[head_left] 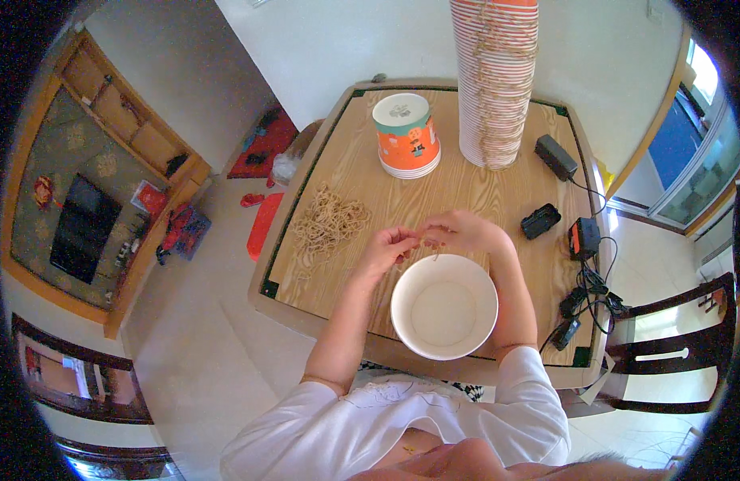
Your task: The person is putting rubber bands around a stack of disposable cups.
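Observation:
A white-lined paper bucket (444,309) stands mouth up at the near edge of the table, right in front of me. Just beyond its far rim my left hand (386,250) and my right hand (464,232) meet, fingers pinched together on a short piece of twine (427,241). The fingers partly cover the twine, so its ends cannot be made out. Left of my hands lies a loose heap of tan twine (330,223). Farther back, a short stack of orange and green paper buckets (407,138) sits upside down.
A tall stack of paper buckets (498,88), twine running down its side, rises at the back of the wooden table (346,164). Along the right lie a black power adapter (556,157), a black holder (540,220), an orange-black box (584,238) and tangled cables (598,293). A dark chair (674,345) stands right.

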`<state>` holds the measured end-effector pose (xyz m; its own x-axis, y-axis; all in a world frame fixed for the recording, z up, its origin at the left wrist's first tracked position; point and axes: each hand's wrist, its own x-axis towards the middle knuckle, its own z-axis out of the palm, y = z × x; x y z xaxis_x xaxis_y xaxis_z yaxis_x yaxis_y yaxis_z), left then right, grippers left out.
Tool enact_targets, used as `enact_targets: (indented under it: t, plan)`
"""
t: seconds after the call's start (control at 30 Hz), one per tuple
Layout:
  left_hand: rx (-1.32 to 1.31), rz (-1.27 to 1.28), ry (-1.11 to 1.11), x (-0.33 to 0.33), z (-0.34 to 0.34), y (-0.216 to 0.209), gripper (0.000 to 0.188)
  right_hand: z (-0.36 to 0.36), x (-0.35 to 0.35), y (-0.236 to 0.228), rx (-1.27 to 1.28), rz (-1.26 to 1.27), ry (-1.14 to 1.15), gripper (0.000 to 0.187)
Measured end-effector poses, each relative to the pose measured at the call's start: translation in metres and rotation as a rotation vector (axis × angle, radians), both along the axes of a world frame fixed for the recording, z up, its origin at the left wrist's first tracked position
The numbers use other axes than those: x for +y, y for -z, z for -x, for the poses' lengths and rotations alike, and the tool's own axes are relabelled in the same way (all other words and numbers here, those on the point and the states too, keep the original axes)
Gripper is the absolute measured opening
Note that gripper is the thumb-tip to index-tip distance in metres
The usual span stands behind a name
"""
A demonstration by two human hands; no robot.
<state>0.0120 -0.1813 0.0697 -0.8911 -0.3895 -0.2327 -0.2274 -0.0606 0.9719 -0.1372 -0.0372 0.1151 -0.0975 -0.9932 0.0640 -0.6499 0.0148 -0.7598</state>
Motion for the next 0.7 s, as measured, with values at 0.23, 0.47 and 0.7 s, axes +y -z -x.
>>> enact_targets:
  t: [0.23,0.47,0.7]
  plan:
    - [0.025,0.029,-0.047,-0.001,0.003,0.008,0.015,-0.003,0.005,-0.018,-0.046,-0.099,-0.057,0.021]
    - [0.008,0.105,-0.075,-0.007,0.007,0.026,0.012,0.002,0.006,-0.003,-0.069,-0.085,-0.104,0.022]
    - [0.093,0.487,-0.123,-0.02,0.003,0.058,0.018,0.002,0.006,-0.004,-0.048,-0.137,-0.105,0.022]
